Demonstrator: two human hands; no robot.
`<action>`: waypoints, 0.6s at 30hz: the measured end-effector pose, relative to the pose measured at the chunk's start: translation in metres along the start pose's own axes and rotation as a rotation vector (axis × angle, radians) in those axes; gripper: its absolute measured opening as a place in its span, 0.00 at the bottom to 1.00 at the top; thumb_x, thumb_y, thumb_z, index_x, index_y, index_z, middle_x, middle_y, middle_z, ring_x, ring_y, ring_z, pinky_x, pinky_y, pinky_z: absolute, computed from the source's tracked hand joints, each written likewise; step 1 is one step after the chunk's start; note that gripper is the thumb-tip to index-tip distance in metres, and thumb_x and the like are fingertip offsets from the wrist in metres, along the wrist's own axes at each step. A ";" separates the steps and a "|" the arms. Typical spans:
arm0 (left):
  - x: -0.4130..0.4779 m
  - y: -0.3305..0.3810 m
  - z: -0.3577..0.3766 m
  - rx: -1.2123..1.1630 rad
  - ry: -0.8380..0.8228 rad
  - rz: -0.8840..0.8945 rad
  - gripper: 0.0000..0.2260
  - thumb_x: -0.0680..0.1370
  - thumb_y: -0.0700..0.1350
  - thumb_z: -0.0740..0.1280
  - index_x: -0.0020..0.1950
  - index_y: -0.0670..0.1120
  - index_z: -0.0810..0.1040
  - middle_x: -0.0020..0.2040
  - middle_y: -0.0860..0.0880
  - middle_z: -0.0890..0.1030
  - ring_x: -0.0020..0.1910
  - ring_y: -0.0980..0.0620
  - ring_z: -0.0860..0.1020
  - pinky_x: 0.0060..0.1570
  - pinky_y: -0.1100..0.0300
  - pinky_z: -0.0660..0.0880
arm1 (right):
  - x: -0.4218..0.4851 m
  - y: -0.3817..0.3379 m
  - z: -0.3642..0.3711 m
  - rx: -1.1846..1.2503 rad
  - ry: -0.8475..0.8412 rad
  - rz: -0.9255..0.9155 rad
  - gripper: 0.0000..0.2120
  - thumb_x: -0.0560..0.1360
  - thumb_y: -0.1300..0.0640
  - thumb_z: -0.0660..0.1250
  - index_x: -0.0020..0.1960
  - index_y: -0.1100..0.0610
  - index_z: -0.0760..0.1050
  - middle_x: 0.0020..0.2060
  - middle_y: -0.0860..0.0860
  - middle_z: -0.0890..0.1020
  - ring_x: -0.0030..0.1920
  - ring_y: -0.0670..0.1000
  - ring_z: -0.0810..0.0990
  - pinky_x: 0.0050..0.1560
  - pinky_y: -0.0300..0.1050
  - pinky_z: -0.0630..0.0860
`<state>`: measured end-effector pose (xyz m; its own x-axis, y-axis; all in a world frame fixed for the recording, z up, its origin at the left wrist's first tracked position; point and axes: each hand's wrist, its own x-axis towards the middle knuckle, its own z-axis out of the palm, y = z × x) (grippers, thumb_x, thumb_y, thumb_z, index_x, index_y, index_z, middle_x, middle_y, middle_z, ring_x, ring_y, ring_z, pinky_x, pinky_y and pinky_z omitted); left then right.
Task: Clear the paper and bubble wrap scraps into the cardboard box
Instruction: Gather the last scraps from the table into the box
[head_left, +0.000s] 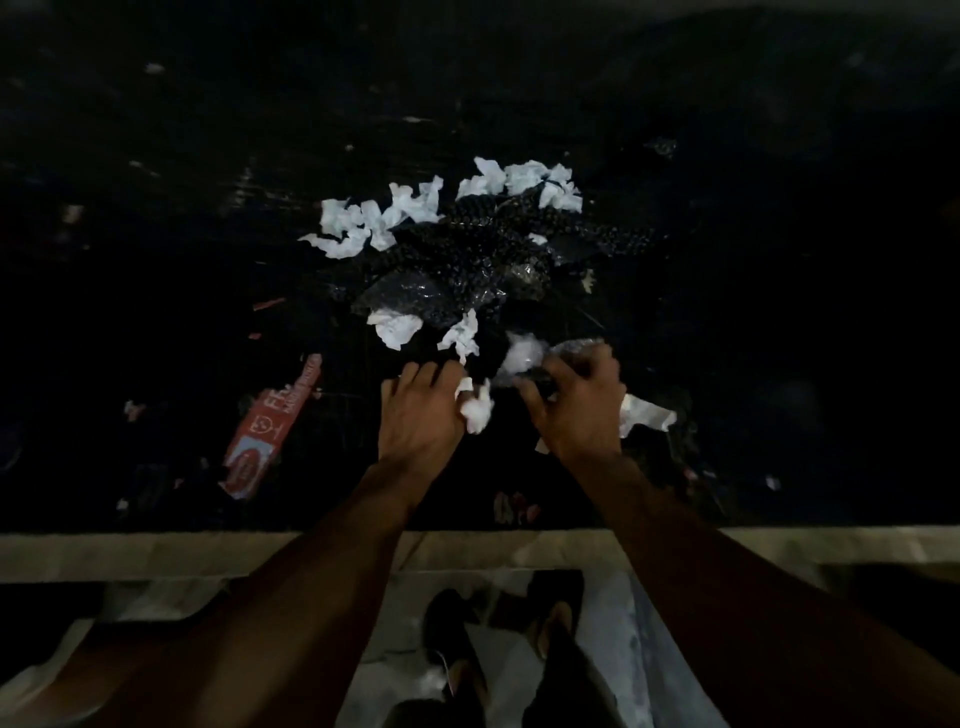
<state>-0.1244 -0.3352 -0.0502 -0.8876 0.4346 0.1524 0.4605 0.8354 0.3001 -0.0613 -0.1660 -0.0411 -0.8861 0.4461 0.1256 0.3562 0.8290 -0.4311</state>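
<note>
On a dark surface lies a heap of bubble wrap (467, 260) ringed by several crumpled white paper scraps (358, 223). My left hand (421, 410) curls round a white paper wad (475, 408) at the heap's near edge. My right hand (576, 400) grips a clump of bubble wrap and white paper (524, 356); another white scrap (644, 415) sticks out under its outer side. Two more paper scraps (397, 327) lie just beyond my left hand. No cardboard box shows in the dim view.
A red printed carton (265, 431) lies flat left of my left hand, with small red bits near it. The surface's near edge (208, 551) is a pale ledge; below it are the floor and my feet (457, 649). The far surface is dark.
</note>
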 end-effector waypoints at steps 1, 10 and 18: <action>0.001 -0.001 -0.001 -0.036 0.016 -0.014 0.07 0.72 0.48 0.65 0.47 0.47 0.76 0.42 0.46 0.80 0.45 0.42 0.75 0.43 0.50 0.69 | 0.000 0.001 0.001 -0.004 0.017 0.004 0.19 0.69 0.40 0.65 0.49 0.53 0.80 0.56 0.59 0.71 0.56 0.61 0.69 0.55 0.56 0.71; -0.003 -0.001 -0.003 -0.291 0.056 0.099 0.13 0.77 0.47 0.59 0.58 0.45 0.75 0.54 0.44 0.75 0.52 0.46 0.71 0.54 0.57 0.70 | 0.000 0.005 -0.003 0.204 -0.061 -0.058 0.20 0.67 0.59 0.74 0.57 0.55 0.75 0.51 0.54 0.78 0.52 0.56 0.72 0.52 0.45 0.69; -0.020 0.018 -0.015 -0.435 0.114 0.192 0.16 0.75 0.54 0.64 0.54 0.43 0.77 0.54 0.46 0.74 0.53 0.51 0.71 0.54 0.62 0.68 | 0.010 0.015 0.009 0.172 0.009 -0.089 0.13 0.66 0.56 0.73 0.49 0.59 0.79 0.45 0.57 0.78 0.46 0.61 0.74 0.48 0.50 0.73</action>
<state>-0.0982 -0.3345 -0.0338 -0.7929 0.5065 0.3387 0.5933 0.5149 0.6188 -0.0672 -0.1526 -0.0540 -0.9087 0.3778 0.1778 0.2204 0.7956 -0.5643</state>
